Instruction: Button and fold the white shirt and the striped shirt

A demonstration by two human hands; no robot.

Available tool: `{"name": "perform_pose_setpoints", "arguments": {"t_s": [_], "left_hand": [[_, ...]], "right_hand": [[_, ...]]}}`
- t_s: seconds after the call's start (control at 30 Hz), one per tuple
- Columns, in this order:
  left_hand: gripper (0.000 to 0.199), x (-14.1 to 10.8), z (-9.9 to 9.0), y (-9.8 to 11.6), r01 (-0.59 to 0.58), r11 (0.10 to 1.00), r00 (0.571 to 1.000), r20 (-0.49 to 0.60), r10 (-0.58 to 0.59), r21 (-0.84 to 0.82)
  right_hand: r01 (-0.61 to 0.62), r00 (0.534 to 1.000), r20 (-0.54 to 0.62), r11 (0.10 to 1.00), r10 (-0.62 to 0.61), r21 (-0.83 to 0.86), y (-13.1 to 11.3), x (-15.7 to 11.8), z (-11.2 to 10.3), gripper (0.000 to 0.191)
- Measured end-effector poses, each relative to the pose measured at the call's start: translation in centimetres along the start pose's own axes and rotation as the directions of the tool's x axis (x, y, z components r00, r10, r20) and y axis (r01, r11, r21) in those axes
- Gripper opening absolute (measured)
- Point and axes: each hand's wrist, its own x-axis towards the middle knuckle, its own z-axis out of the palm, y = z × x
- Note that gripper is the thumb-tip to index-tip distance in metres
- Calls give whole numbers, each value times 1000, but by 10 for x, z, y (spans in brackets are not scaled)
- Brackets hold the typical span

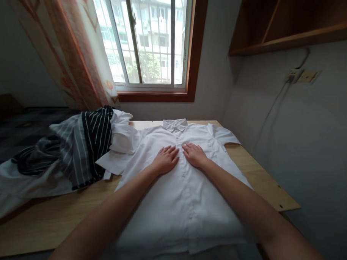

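Note:
A white short-sleeved shirt (171,198) lies spread out, front side up, its collar toward the window and its lower hem at the near table edge. On its chest, just left of the button line, my left hand (166,159) rests flat with the fingers spread. My right hand (194,154) lies flat on the other side of the buttons, fingers slightly apart. The two hands do not touch each other, and neither grips the cloth.
A heap of striped and white clothes (73,141) sits on the left of the wooden table (262,182), by the shirt's sleeve. Behind are a window (153,42) and a curtain (71,39). A shelf (296,35) and a plugged-in cable (272,107) are on the right wall.

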Motion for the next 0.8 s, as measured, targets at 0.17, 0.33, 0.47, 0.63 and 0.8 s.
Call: {"name": "perform_pose_setpoints", "arguments": {"t_s": [0.17, 0.33, 0.47, 0.63, 0.8], "left_hand": [[62, 3, 9, -3, 94, 996, 990, 107, -92, -5], [68, 2, 7, 3, 145, 989, 981, 124, -148, 31], [69, -2, 5, 7, 170, 985, 976, 134, -172, 25], [68, -31, -5, 27, 202, 979, 959, 198, -202, 19], [60, -61, -14, 34, 169, 985, 966, 193, -172, 36]], "right_hand": [[-103, 995, 19, 993, 102, 54, -1, 31, 1, 54], [-149, 988, 36, 986, 147, 74, -1, 47, 2, 54], [-122, 992, 38, 989, 119, 80, -1, 43, 3, 55], [-89, 996, 25, 993, 88, 75, -12, 16, 6, 55], [-68, 998, -13, 996, 69, 54, -28, -27, 10, 55]]}}
